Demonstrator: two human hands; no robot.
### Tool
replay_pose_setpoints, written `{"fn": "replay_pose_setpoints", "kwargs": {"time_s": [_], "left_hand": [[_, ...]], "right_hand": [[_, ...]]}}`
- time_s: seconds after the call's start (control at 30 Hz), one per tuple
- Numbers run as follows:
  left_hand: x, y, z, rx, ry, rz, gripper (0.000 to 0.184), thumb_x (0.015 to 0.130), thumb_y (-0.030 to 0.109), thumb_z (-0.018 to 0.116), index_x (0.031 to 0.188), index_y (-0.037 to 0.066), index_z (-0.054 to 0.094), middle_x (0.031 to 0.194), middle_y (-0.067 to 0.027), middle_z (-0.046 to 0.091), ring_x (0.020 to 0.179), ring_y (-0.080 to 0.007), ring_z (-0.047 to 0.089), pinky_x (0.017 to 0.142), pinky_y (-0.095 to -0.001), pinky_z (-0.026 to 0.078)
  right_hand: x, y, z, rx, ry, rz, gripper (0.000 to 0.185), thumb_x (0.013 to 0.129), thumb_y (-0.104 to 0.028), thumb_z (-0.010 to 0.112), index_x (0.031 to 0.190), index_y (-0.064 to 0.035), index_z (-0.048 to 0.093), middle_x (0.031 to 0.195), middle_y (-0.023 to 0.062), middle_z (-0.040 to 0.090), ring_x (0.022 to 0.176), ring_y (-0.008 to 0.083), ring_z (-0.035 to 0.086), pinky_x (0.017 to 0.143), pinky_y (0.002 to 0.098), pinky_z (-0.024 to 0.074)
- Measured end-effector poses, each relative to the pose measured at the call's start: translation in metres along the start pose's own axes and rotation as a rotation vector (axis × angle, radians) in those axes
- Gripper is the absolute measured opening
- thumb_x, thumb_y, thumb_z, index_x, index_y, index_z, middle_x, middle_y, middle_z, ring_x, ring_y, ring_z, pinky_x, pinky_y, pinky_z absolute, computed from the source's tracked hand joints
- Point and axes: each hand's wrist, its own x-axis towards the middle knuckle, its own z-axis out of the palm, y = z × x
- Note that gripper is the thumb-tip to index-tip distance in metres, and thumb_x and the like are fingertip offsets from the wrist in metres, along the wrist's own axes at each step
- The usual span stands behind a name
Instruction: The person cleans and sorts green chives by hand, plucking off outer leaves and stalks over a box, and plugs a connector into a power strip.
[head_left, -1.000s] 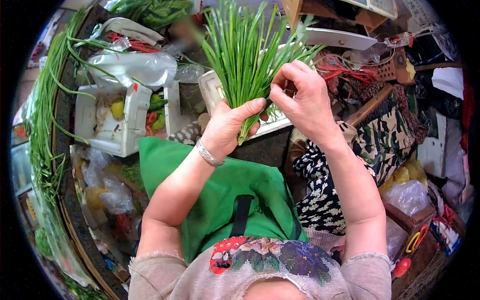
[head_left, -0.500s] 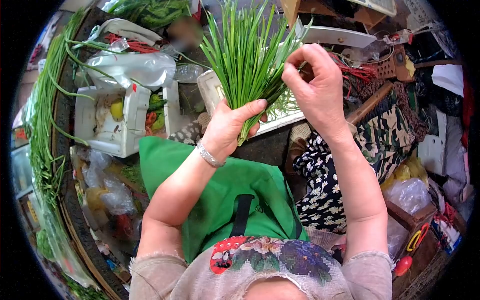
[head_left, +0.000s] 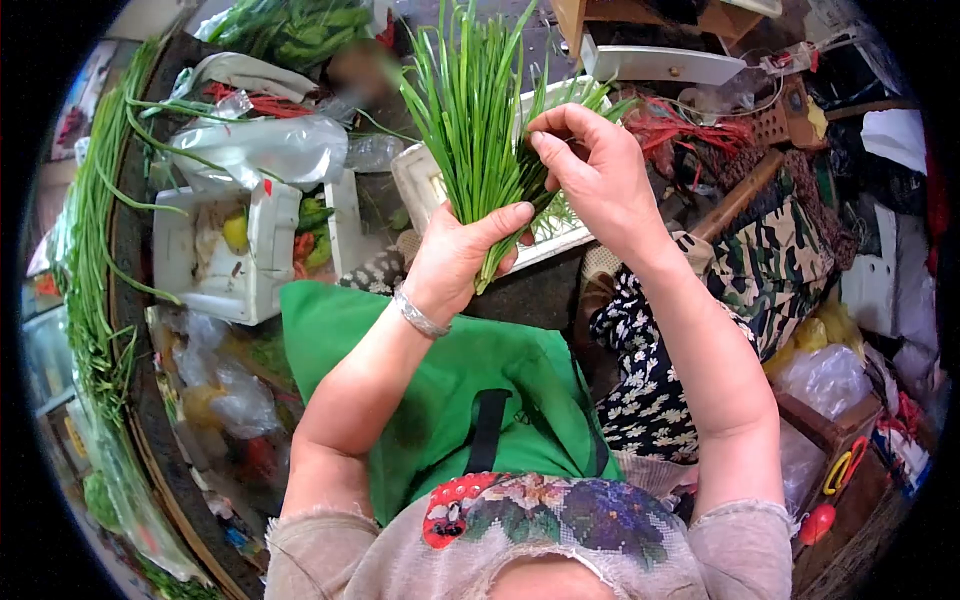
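Note:
My left hand [head_left: 465, 250] is wrapped around the lower stalks of a bunch of green chives [head_left: 465, 130], its thumb lying across the front. The long flat leaves fan upward, away from me. At the right edge of the bunch, my right hand [head_left: 600, 170] has thumb and forefinger pinched together among the outer blades. Its other fingers curl in, partly hidden. Beneath the bunch lies a white foam tray [head_left: 415, 180] with loose green blades in it. A green apron [head_left: 430, 400] covers my lap.
A white foam box [head_left: 200, 290] holding a yellowish item stands at left. Long green stalks [head_left: 85, 250] hang over a ledge at far left. Red ties [head_left: 680, 130] lie beyond my right hand; a wooden box [head_left: 840, 440] with yellow-handled scissors is at lower right.
My right hand has moved left and slightly down, bringing its pinched fingertips against the chives' right edge. My left hand keeps its hold on the bunch in nearly the same place.

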Motion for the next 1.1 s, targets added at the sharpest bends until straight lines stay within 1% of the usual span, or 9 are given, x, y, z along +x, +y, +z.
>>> {"fn": "replay_pose_setpoints", "kwargs": {"time_s": [0.2, 0.23, 0.27, 0.47, 0.73, 0.97, 1.03, 1.07, 1.1], "left_hand": [[-0.001, -0.004, -0.002, 0.105, 0.02, 0.026, 0.028, 0.084, 0.007, 0.071, 0.108, 0.003, 0.057, 0.085, -0.0069, 0.064, 0.064, -0.0129, 0.061, 0.045, -0.021, 0.046], [-0.001, -0.004, 0.0, 0.137, 0.023, 0.033, 0.028, 0.084, 0.007, 0.071, 0.108, 0.003, 0.057, 0.086, -0.0066, 0.064, 0.065, -0.013, 0.062, 0.045, -0.021, 0.047], [-0.001, -0.003, 0.001, 0.138, 0.022, 0.031, 0.028, 0.084, 0.007, 0.071, 0.108, 0.003, 0.057, 0.086, -0.0066, 0.064, 0.065, -0.013, 0.062, 0.045, -0.021, 0.047], [-0.002, -0.004, -0.001, 0.107, 0.017, 0.039, 0.028, 0.087, 0.015, 0.07, 0.11, 0.004, 0.057, 0.087, -0.0059, 0.065, 0.067, -0.0126, 0.063, 0.046, -0.0206, 0.047], [-0.002, 0.002, -0.001, 0.096, -0.027, 0.019, 0.03, 0.09, 0.024, 0.067, 0.11, 0.004, 0.056, 0.076, -0.0095, 0.064, 0.049, -0.0109, 0.053, 0.043, -0.0197, 0.042], [0.0, 0.004, -0.004, 0.013, 0.014, -0.028, 0.03, 0.085, 0.022, 0.073, 0.106, 0.007, 0.057, 0.074, -0.0069, 0.065, 0.049, -0.0093, 0.054, 0.041, -0.0209, 0.041], [0.0, 0.005, -0.004, 0.006, 0.024, -0.03, 0.03, 0.085, 0.021, 0.073, 0.106, 0.007, 0.058, 0.074, -0.0061, 0.065, 0.049, -0.0096, 0.055, 0.04, -0.021, 0.042], [-0.001, 0.005, -0.001, 0.004, 0.037, -0.017, 0.026, 0.087, 0.02, 0.07, 0.106, 0.006, 0.058, 0.077, -0.0068, 0.064, 0.051, -0.0108, 0.055, 0.042, -0.0217, 0.043], [-0.001, 0.005, 0.0, 0.003, 0.05, -0.003, 0.023, 0.09, 0.019, 0.067, 0.106, 0.005, 0.058, 0.08, -0.0076, 0.064, 0.053, -0.0121, 0.056, 0.044, -0.0223, 0.044]], "right_hand": [[0.004, -0.004, -0.004, 0.049, -0.128, 0.177, 0.032, 0.082, -0.021, 0.071, 0.098, 0.0054, 0.067, 0.09, 0.0142, 0.07, 0.083, 0.0185, 0.066, 0.077, 0.0314, 0.0504], [0.005, -0.003, -0.004, 0.019, -0.136, 0.202, 0.025, 0.083, -0.022, 0.072, 0.096, -0.0005, 0.067, 0.087, 0.001, 0.066, 0.076, 0.0083, 0.058, 0.066, 0.0253, 0.0473], [0.005, -0.001, -0.004, 0.078, -0.145, 0.201, 0.024, 0.084, -0.022, 0.072, 0.096, -0.0013, 0.068, 0.086, 0.0001, 0.065, 0.076, 0.0073, 0.057, 0.066, 0.024, 0.0455], [0.003, 0.001, -0.003, 0.342, -0.122, 0.281, 0.019, 0.084, -0.019, 0.071, 0.096, -0.0038, 0.068, 0.083, -0.0028, 0.063, 0.071, 0.0059, 0.051, 0.064, 0.0217, 0.0407], [0.003, -0.002, -0.003, 0.41, -0.076, 0.315, 0.011, 0.084, -0.018, 0.073, 0.084, -0.008, 0.067, 0.074, -0.0054, 0.059, 0.065, 0.005, 0.048, 0.062, 0.02, 0.0388], [0.002, 0.005, 0.002, 0.266, -0.047, 0.179, 0.012, 0.085, -0.014, 0.071, 0.085, -0.0035, 0.065, 0.074, -0.0046, 0.059, 0.068, 0.0059, 0.052, 0.063, 0.0211, 0.0424], [-0.001, 0.007, 0.005, 0.105, 0.004, -0.053, 0.01, 0.084, -0.007, 0.07, 0.086, -0.0002, 0.063, 0.077, -0.0005, 0.061, 0.069, 0.0096, 0.057, 0.062, 0.0236, 0.0462], [-0.002, 0.005, 0.006, 0.104, 0.0, -0.056, 0.01, 0.084, -0.007, 0.07, 0.086, -0.0002, 0.063, 0.077, -0.0005, 0.061, 0.069, 0.0096, 0.057, 0.062, 0.0236, 0.0462], [-0.003, 0.002, 0.006, -0.095, 0.017, -0.275, 0.011, 0.082, -0.008, 0.069, 0.087, -0.0026, 0.062, 0.079, 0.005, 0.061, 0.07, 0.0179, 0.059, 0.062, 0.0297, 0.0479]]}}
